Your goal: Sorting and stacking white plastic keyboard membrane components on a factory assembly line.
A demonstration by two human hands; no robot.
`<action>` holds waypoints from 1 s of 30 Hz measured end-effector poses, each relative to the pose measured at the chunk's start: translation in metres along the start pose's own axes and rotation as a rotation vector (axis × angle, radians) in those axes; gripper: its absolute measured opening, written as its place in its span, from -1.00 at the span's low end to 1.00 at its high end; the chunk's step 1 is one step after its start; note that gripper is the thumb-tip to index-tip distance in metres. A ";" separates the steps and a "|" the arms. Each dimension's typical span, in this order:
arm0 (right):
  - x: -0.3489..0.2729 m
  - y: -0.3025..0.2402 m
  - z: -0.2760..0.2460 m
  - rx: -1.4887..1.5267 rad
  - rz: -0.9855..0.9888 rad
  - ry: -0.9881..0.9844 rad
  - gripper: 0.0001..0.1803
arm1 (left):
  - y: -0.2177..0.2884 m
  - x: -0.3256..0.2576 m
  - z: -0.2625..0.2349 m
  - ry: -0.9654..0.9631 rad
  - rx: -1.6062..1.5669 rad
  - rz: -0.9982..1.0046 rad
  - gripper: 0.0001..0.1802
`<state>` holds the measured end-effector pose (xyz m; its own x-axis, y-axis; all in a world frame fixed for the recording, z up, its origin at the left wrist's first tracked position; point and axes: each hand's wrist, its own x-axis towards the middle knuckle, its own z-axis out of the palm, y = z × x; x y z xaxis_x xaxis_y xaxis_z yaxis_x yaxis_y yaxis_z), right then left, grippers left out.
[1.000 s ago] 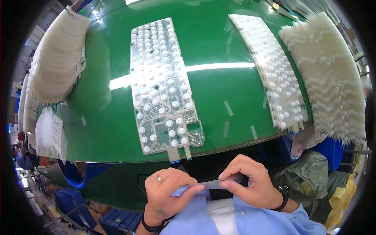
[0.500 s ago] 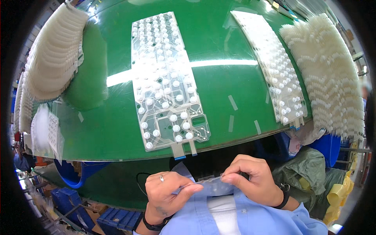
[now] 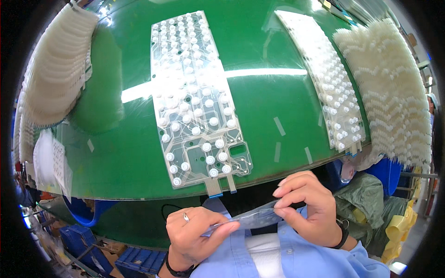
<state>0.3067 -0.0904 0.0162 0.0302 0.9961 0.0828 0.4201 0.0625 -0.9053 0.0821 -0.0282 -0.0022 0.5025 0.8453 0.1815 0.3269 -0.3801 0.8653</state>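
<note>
In front of my chest, below the table edge, I hold a thin clear plastic sheet (image 3: 256,219) with small dots on it. My left hand (image 3: 193,235) pinches its left end between thumb and forefinger. At its right end, the thumb and forefinger of my right hand (image 3: 309,209) are closed on it, while the other fingers are raised and loosely spread. Past my hands, a clear keyboard membrane (image 3: 200,147) with white rubber domes and printed traces lies flat on the green table (image 3: 264,116). Its two ribbon tails hang over the front edge.
Another pile of domed membranes (image 3: 340,116) lies to the right, beside a tall fanned stack (image 3: 389,92). More membranes are stacked at the left (image 3: 58,69), with small dotted sheets (image 3: 56,160) at the near left corner. Blue bins (image 3: 141,262) stand below.
The plastic sheet has turned to show more of its face, its right end higher. My right hand has risen and its fingers have spread somewhat. The view has shifted slightly.
</note>
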 end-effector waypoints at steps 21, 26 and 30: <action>0.075 0.016 -0.002 0.000 0.305 0.096 -0.97 | -0.015 0.033 -0.001 -0.316 0.361 0.223 -0.69; 0.079 0.017 0.003 -0.089 0.320 0.107 -0.96 | -0.017 0.034 -0.001 -0.331 0.378 0.234 -0.68; 0.079 0.019 0.006 -0.130 0.308 0.110 -0.95 | -0.020 0.034 -0.001 -0.327 0.391 0.247 -0.67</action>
<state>0.3119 -0.0101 0.0035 0.2685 0.9537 -0.1354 0.4875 -0.2558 -0.8348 0.0915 0.0085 -0.0129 0.8029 0.5773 0.1485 0.4093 -0.7150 0.5667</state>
